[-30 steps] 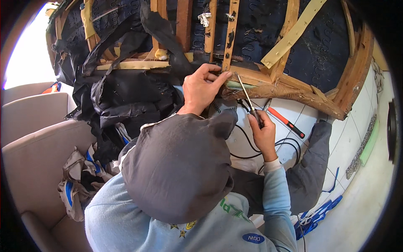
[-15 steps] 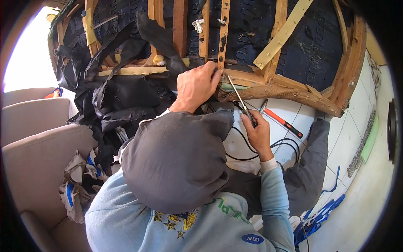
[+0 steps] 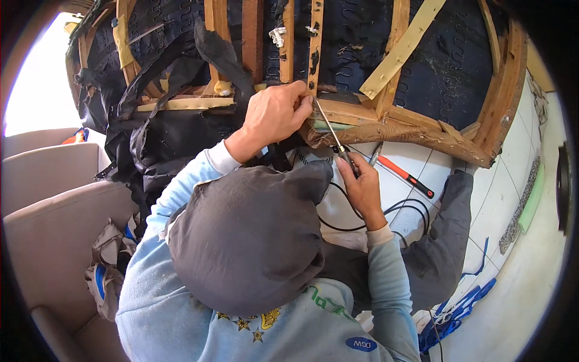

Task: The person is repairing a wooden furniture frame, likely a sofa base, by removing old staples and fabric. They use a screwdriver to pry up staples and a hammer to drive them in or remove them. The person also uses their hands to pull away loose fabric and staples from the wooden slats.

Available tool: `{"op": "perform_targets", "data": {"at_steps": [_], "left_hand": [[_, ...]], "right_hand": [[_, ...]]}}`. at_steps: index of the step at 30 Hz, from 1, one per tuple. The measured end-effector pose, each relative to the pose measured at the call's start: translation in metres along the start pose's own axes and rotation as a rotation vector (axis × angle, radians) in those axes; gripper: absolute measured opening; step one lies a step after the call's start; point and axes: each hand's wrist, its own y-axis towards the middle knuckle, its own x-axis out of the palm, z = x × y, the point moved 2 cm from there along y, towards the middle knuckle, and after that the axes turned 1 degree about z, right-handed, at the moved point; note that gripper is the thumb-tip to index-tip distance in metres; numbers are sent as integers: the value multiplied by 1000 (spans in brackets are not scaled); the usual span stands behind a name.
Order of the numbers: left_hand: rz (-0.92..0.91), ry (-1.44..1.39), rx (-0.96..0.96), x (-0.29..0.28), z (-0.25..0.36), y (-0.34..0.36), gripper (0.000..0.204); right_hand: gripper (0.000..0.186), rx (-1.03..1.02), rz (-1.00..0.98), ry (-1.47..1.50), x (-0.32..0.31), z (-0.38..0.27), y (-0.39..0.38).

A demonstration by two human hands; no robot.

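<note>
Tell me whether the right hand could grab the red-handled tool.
Probably yes: the right hand appears near the red-handled tool, with nothing visibly between them, though it holds a thin-shafted tool.

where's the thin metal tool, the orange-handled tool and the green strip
Thin metal tool (image 3: 330, 127): head view, on its shaft.
Orange-handled tool (image 3: 398, 169): head view, on the orange part of its handle.
Green strip (image 3: 533, 204): head view, about halfway along it.
</note>
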Motion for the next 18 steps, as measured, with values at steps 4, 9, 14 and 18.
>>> {"op": "perform_targets", "data": {"at_steps": [4, 9, 14, 18], "left_hand": [[-111, -154, -133, -9, -2, 3, 24], [-91, -184, -17, -9, -8, -2, 23], [-95, -193, -32, -10, -8, -4, 22], [-61, -185, -7, -8, -10, -4, 21]], "right_hand": [[36, 92, -122, -48, -18, 15, 11], [37, 263, -223, 73, -23, 13, 17], [38, 156, -187, -12, -28, 21, 23], [37, 64, -173, -78, -32, 7, 29]]}}
